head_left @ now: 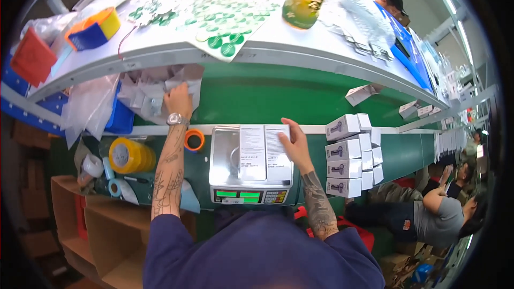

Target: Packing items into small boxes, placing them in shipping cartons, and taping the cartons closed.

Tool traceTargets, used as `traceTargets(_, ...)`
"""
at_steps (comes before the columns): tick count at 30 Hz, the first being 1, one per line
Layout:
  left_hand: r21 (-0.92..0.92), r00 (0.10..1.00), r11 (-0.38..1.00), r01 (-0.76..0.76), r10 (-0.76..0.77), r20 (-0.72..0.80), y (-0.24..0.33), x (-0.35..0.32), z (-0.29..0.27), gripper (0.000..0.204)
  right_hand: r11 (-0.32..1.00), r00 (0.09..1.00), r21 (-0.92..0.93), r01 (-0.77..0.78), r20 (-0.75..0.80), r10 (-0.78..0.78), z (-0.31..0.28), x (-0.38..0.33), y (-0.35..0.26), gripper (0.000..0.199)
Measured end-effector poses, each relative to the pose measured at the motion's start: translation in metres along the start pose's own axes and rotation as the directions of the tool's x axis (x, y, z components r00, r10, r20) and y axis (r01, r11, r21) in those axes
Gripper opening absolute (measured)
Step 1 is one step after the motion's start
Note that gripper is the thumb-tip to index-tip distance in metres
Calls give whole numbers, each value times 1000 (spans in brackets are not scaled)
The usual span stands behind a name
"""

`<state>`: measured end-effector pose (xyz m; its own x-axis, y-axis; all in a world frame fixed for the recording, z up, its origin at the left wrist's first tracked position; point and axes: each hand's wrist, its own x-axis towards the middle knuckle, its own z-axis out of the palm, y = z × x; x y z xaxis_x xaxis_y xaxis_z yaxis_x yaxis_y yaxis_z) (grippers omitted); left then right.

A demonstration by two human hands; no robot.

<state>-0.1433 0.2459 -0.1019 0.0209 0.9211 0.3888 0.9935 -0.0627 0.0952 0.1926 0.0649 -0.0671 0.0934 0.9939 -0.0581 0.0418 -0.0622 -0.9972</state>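
My left hand (180, 101) reaches into an open carton (195, 83) of white and grey pieces. Its fingers are curled among them, and what they grip is hidden. Two white printed boxes (252, 152) lie side by side on the steel pan of a digital scale (225, 155). Over the right-hand one, my right hand (297, 147) has its thumb on the top face and its fingers apart near the far right edge; it appears to rest there without gripping. Green displays (249, 195) are lit on the scale's front.
Stacked white boxes (344, 168) stand right of the scale. On the left are an orange tape roll (194, 140), yellow tape rolls (126, 155) and a blue bin (122, 115). A shelf (300, 53) with a bottle (308, 0) and green stickers (227, 48) spans above. People sit at right.
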Motion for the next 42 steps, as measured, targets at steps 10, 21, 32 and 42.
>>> traceTargets(10,-453,922,863,-223,37,-385,97,-101,-217,11,576,695,-421,701,219,-685,92,-25,-102,104)
traceTargets(21,-981,998,-186,49,45,41,126,-208,-222,87,816,839,341,466,121,-530,74,-125,-96,106)
traceTargets(32,-997,940,-66,46,341,21,127,-200,-201,45,949,971,264,171,116,-208,55,-127,-85,40)
traceTargets(42,-936,927,-148,318,256,274,140,-195,-221,15,905,990,417,90,59,-126,63,-129,-101,13)
